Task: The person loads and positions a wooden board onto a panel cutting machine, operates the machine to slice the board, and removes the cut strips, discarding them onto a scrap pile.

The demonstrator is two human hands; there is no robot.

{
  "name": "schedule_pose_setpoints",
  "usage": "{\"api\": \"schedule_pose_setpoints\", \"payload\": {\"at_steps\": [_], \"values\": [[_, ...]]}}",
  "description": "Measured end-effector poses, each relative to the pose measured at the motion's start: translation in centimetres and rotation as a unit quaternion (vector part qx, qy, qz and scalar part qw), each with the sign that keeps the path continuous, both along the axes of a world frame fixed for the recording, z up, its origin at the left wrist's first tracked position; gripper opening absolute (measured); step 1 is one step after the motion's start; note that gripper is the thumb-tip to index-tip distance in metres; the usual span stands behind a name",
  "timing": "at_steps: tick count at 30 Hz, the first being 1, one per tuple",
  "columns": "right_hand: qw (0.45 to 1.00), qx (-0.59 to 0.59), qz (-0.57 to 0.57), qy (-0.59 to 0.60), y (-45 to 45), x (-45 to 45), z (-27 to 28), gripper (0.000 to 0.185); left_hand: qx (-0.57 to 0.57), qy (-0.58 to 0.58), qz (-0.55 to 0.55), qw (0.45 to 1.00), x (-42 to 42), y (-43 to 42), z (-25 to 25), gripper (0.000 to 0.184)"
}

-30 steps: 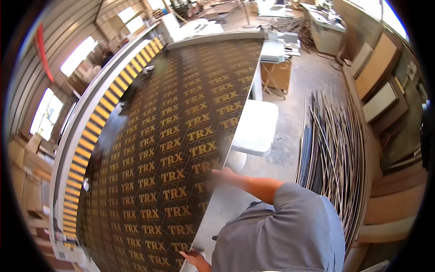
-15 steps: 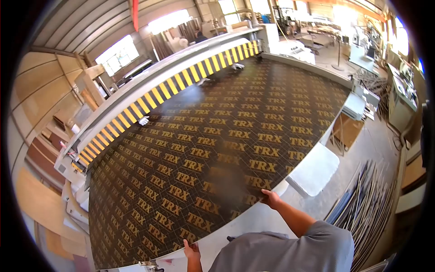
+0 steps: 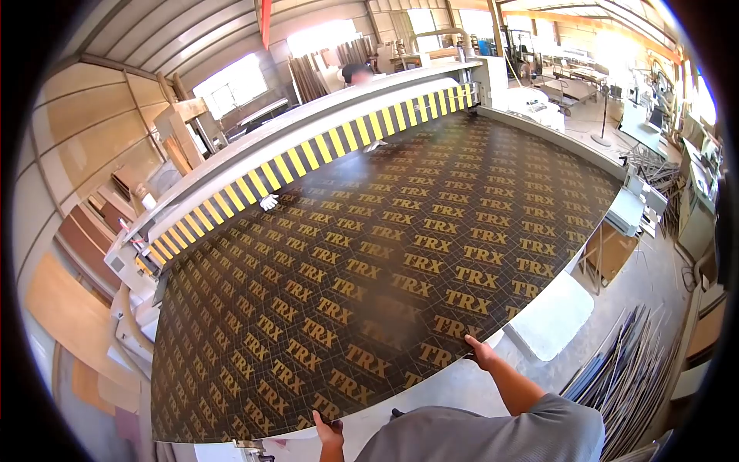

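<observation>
Overhead, ribbed roofing (image 3: pixel 177 35) covers the dark panel (image 3: pixel 346 258) (gold TRX lettering).

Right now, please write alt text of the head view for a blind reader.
A person's left hand and right hand hold the near edge of a large dark panel with gold TRX lettering. A yellow-and-black striped bar runs across its far side, and thin strips lie at right.

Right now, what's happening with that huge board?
A person in a grey shirt has their left hand and right hand on the near edge of the dark TRX-printed panel, thumbs on top. The panel lies flat, its far side along a yellow-and-black striped beam. Thin strips lie piled on the floor at the right.
</observation>
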State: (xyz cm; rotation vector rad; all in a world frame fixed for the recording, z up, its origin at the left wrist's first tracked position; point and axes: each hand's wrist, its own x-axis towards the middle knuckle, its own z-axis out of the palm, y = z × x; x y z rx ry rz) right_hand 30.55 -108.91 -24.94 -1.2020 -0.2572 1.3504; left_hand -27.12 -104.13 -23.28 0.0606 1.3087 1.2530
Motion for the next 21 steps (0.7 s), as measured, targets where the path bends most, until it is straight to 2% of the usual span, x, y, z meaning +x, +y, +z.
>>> {"api": "schedule_pose_setpoints", "payload": {"at_steps": [3,4,6,9,12,15,18,19,21], "values": [[1.000,-0.011,-0.018,0.004,0.4,-0.1,0.1,0.074,-0.001,0.055,0.019,0.998,0.8,0.2,1.3,0.048],[1.000,-0.016,-0.022,0.008,0.4,-0.1,-0.1,0.067,0.002,0.075,0.021,0.997,0.8,-0.1,1.6,0.049],[0.999,-0.026,-0.030,0.016,0.4,0.1,-0.7,0.055,0.029,0.054,0.035,0.998,1.1,-0.3,1.6,0.047],[0.999,0.015,-0.025,0.029,0.6,0.2,-2.4,0.053,0.063,0.039,0.050,0.996,1.7,-0.7,1.7,0.045],[0.999,-0.025,-0.017,-0.019,1.1,1.1,-6.3,0.052,0.087,0.018,0.029,0.996,1.3,-0.9,1.8,0.044],[1.000,-0.005,-0.017,-0.002,1.2,0.9,-5.7,0.052,0.080,0.003,0.030,0.996,1.2,-1.0,1.7,0.041],[0.999,0.007,-0.009,-0.047,0.3,0.2,-3.8,0.086,0.074,0.004,0.031,0.997,1.2,-1.1,1.9,0.039],[1.000,0.013,-0.014,-0.020,0.0,0.0,-3.5,0.084,0.081,-0.008,0.027,0.996,1.0,-1.0,1.6,0.040],[1.000,0.021,-0.017,-0.004,1.0,0.5,-4.7,0.062,0.089,0.004,0.018,0.996,1.3,-1.3,1.7,0.042]]}}
